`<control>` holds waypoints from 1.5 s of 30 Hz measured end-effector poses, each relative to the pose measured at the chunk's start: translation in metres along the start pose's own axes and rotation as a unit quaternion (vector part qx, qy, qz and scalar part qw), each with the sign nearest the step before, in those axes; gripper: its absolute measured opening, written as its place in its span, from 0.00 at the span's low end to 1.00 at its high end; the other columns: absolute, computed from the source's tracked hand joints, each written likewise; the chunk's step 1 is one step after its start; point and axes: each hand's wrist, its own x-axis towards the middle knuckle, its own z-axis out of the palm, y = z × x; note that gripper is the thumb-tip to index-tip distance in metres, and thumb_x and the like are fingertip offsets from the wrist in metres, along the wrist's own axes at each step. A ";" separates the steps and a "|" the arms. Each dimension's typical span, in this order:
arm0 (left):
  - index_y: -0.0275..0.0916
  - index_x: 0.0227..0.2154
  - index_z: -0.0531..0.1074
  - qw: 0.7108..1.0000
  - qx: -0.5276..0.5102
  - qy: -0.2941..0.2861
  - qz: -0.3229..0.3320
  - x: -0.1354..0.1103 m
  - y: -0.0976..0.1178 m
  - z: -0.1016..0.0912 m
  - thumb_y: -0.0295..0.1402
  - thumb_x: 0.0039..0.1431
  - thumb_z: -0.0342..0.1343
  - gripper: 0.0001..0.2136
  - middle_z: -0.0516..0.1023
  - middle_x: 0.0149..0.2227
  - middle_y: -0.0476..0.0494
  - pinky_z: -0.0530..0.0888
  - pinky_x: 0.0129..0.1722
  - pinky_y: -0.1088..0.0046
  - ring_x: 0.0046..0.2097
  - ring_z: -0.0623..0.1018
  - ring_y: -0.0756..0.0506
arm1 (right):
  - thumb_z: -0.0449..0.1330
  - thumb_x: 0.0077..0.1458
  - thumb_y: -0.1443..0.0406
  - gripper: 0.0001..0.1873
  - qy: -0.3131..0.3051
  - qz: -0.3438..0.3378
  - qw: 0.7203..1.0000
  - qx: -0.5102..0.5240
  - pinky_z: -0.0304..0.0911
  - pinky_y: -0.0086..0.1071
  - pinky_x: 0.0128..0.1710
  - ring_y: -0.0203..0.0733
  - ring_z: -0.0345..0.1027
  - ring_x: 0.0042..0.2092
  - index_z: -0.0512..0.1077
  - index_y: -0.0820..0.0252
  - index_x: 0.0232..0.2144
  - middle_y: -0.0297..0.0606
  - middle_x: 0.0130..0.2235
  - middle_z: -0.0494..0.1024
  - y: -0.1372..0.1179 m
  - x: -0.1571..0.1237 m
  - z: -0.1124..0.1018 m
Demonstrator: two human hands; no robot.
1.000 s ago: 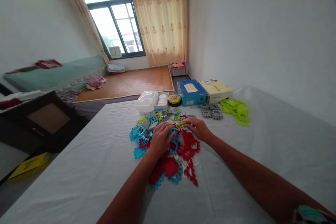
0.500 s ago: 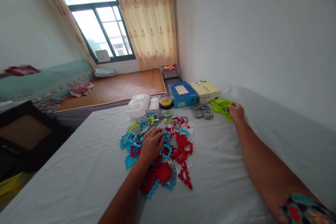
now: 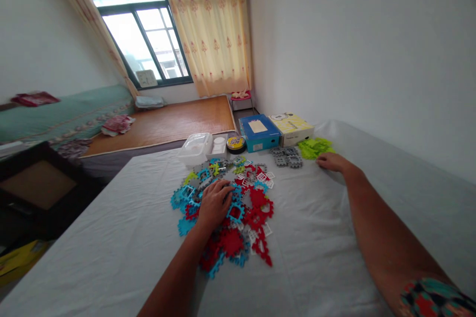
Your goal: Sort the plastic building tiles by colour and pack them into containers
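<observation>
A heap of flat toothed plastic pieces [image 3: 238, 208], red, blue, grey and white, lies in the middle of a white-covered table [image 3: 111, 252]. My left hand [image 3: 214, 203] rests palm down on that heap, fingers spread over blue and red pieces. My right hand [image 3: 330, 161] is stretched out to the far right, lying low on the cloth just in front of a pile of lime green pieces [image 3: 315, 148]. Its fingers point left and hold nothing that I can see. A small group of grey pieces [image 3: 286, 156] sits beside the green pile.
Along the table's far edge stand a clear plastic box [image 3: 195, 147], a round tin [image 3: 235, 143], a blue box [image 3: 259, 132] and a yellow-white box [image 3: 291, 128]. A white wall runs along the right. A dark cabinet [image 3: 37, 183] stands at the left.
My right hand left the mixed heap, reached to the green pile at the far right, and has now drawn back slightly and lowered onto the cloth. My left hand stayed on the heap.
</observation>
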 end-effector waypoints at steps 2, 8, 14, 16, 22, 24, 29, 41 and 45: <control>0.48 0.42 0.75 1.000 0.014 0.003 -0.019 -0.001 0.001 -0.002 0.35 0.63 0.49 0.11 0.75 0.50 0.48 0.67 0.54 0.59 0.54 0.71 0.42 | 0.59 0.47 0.65 0.08 -0.012 -0.025 0.999 -0.023 0.59 0.30 0.29 0.38 0.68 0.27 0.75 0.60 0.19 0.37 0.23 0.76 -0.007 0.003 0.002; 0.44 0.28 0.76 0.995 0.063 0.003 -0.081 0.002 0.000 -0.013 0.41 0.64 0.48 0.15 0.78 0.41 0.45 0.68 0.49 0.62 0.48 0.72 0.43 | 0.54 0.56 0.59 0.13 -0.018 -0.133 0.989 -0.056 0.59 0.29 0.32 0.40 0.71 0.34 0.77 0.57 0.33 0.39 0.33 0.80 -0.062 0.004 0.021; 0.44 0.32 0.76 0.992 0.106 -0.029 -0.062 0.035 0.011 -0.017 0.41 0.63 0.49 0.13 0.78 0.41 0.44 0.65 0.51 0.62 0.48 0.72 0.42 | 0.52 0.58 0.58 0.15 -0.028 -0.219 0.975 -0.007 0.61 0.30 0.34 0.41 0.73 0.35 0.77 0.55 0.37 0.38 0.36 0.81 -0.124 -0.023 0.057; 0.46 0.40 0.75 0.993 0.097 -0.062 -0.037 0.054 0.014 -0.011 0.38 0.64 0.48 0.11 0.77 0.45 0.45 0.65 0.52 0.62 0.51 0.71 0.42 | 0.52 0.59 0.59 0.15 -0.032 -0.241 0.970 0.001 0.61 0.30 0.34 0.40 0.73 0.34 0.77 0.55 0.37 0.38 0.36 0.81 -0.133 -0.032 0.064; 0.45 0.44 0.73 0.978 0.109 -0.170 -0.050 0.098 0.011 0.025 0.39 0.61 0.51 0.12 0.77 0.47 0.41 0.69 0.49 0.62 0.50 0.74 0.40 | 0.52 0.58 0.60 0.13 -0.044 -0.276 0.960 0.022 0.63 0.30 0.36 0.40 0.73 0.35 0.77 0.54 0.38 0.37 0.38 0.81 -0.139 -0.041 0.072; 0.43 0.41 0.75 0.977 0.118 -0.166 -0.061 0.104 0.010 0.031 0.39 0.60 0.52 0.11 0.78 0.45 0.40 0.70 0.47 0.61 0.48 0.75 0.39 | 0.52 0.58 0.60 0.13 -0.047 -0.279 0.958 0.032 0.63 0.30 0.36 0.40 0.73 0.35 0.77 0.54 0.38 0.37 0.38 0.81 -0.139 -0.041 0.072; 0.41 0.37 0.76 0.981 0.135 -0.129 -0.060 0.100 0.011 0.016 0.35 0.62 0.49 0.11 0.76 0.43 0.38 0.67 0.50 0.58 0.50 0.72 0.38 | 0.53 0.58 0.60 0.13 -0.039 -0.279 0.958 0.057 0.63 0.32 0.36 0.40 0.72 0.34 0.77 0.54 0.37 0.38 0.37 0.81 -0.145 -0.042 0.070; 0.42 0.43 0.74 0.990 -0.134 0.035 -0.021 0.041 0.040 0.012 0.36 0.66 0.46 0.12 0.77 0.41 0.44 0.70 0.49 0.69 0.46 0.75 0.46 | 0.55 0.58 0.54 0.17 -0.156 -0.273 0.900 0.302 0.65 0.30 0.33 0.37 0.70 0.32 0.76 0.58 0.39 0.36 0.33 0.78 -0.197 -0.068 0.066; 0.43 0.44 0.74 0.989 -0.140 0.044 -0.008 0.035 0.031 0.016 0.34 0.65 0.48 0.11 0.77 0.43 0.44 0.70 0.50 0.67 0.47 0.74 0.45 | 0.60 0.50 0.53 0.18 -0.036 -0.123 0.928 0.350 0.66 0.30 0.27 0.37 0.68 0.28 0.76 0.62 0.34 0.38 0.32 0.77 -0.148 -0.030 0.063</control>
